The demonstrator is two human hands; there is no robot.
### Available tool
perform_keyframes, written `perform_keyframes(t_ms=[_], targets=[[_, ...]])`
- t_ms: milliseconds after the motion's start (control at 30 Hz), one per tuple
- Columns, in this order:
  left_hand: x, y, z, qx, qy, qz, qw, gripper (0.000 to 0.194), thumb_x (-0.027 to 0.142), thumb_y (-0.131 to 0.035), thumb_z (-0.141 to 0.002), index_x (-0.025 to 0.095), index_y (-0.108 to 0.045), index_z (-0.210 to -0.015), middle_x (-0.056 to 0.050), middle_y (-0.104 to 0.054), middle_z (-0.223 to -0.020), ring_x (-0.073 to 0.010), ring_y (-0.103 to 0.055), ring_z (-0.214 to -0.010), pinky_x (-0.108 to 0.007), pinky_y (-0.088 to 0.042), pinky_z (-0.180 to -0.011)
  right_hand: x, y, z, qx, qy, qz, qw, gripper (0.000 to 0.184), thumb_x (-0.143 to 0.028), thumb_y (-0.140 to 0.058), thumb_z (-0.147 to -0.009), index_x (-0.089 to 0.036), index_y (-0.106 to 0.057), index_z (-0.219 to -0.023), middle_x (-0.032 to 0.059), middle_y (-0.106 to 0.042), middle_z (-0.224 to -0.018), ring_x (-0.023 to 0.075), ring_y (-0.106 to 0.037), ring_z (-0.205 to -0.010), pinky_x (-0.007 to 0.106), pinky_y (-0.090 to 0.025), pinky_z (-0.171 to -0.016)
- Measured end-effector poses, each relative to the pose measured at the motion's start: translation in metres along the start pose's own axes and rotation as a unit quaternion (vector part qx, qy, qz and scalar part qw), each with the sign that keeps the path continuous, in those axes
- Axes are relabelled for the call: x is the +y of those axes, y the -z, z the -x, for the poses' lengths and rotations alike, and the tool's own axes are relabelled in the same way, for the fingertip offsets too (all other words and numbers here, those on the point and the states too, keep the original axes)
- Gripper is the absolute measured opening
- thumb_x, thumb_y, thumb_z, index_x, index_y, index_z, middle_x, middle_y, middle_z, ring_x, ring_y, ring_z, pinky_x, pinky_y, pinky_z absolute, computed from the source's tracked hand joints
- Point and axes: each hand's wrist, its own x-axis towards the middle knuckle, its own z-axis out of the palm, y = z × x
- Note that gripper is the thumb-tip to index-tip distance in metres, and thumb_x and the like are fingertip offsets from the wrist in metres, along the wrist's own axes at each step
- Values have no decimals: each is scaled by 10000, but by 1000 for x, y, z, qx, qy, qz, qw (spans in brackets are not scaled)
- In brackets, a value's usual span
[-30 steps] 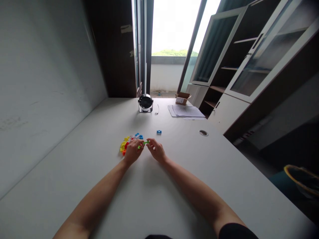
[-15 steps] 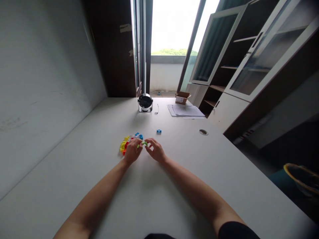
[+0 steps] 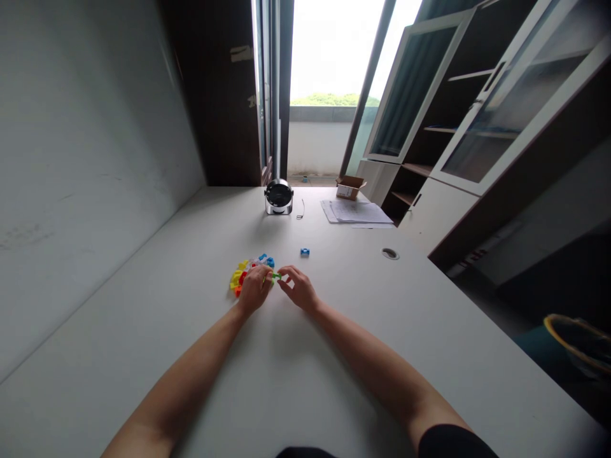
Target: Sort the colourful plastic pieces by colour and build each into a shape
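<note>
A small bright green plastic piece (image 3: 276,275) is between my two hands, just above the white table. My left hand (image 3: 255,288) pinches its left end, fingers bent and partly covering the pile behind. The thumb and index fingertip of my right hand (image 3: 300,290) close on the right end, with a gap showing between the curled fingers behind the tips. Beside and beyond my left hand lies a pile of small plastic pieces, with yellow ones (image 3: 235,278), an orange one (image 3: 237,291), red, clear and blue. A single blue piece (image 3: 304,252) lies apart, beyond my right hand.
On the white table (image 3: 286,381), a round black device on a silver stand (image 3: 279,196) sits at the far edge beside a thin wire (image 3: 301,210). Papers (image 3: 358,212) and an open cardboard box (image 3: 350,187) are at the far right, near a cable hole (image 3: 390,253). A wall borders the left.
The green piece has turned slightly between my fingertips and now looks straighter. Both hands stay in nearly the same place; the pile and the single blue piece have not moved.
</note>
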Motion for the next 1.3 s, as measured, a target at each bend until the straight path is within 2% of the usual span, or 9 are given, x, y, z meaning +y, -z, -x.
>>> perform_keyframes(t_ms=[167,367,600,800,1000,1167,1300], targets=[[0,0,1,11,2,3,1000,194,233,-422,-991,242,-603,-1061,-53,-673,-973,-225,-635,-932,-354,-472,-853,2,0,0,7,-12,-4,1000,167,-268,-608,-930,-250,-626,-1095,47,-674,-1071,157,-655,-817,309,-583,-754],[-1,-2,1,5,-4,20,1000,241,183,-486,-953,249,-572,-1168,-55,-680,-1033,-219,-648,-939,-336,-489,-828,6,-1,0,25,-28,-17,999,148,-302,-610,-925,-234,-622,-1055,50,-670,-1024,156,-663,-809,291,-583,-709],[-1,-3,1,3,-13,19,1000,166,224,-499,-984,244,-596,-1117,-46,-679,-995,-187,-654,-856,-300,-491,-766,7,-2,-1,22,-40,-49,998,139,-337,-591,-939,-213,-621,-996,40,-673,-926,144,-659,-744,271,-565,-681],[-1,-3,0,8,-22,12,1000,131,236,-514,-996,247,-600,-1094,-30,-684,-986,-173,-648,-838,-285,-487,-754,5,0,-1,19,-59,-41,997,222,-412,-552,-974,-209,-640,-980,44,-691,-893,152,-651,-723,265,-539,-684],[0,-3,0,5,-16,20,1000,145,253,-502,-1008,248,-596,-1118,-35,-684,-990,-181,-645,-851,-289,-486,-745,4,3,0,32,-76,-35,996,298,-437,-424,-1033,-231,-639,-1047,31,-698,-871,164,-663,-735,276,-531,-719],[-1,-3,0,3,-13,26,1000,145,262,-493,-1011,246,-605,-1102,-45,-684,-1006,-194,-651,-877,-316,-494,-791,6,0,0,57,-73,-22,995,252,-358,-452,-1016,-244,-575,-1204,40,-702,-965,163,-672,-767,287,-549,-748],[-2,-4,0,4,-10,24,1000,149,264,-495,-1009,252,-610,-1103,-44,-688,-1003,-192,-650,-867,-319,-495,-788,9,-3,0,53,-51,-15,997,265,-283,-482,-980,-243,-550,-1233,49,-686,-994,156,-664,-755,288,-567,-713]])
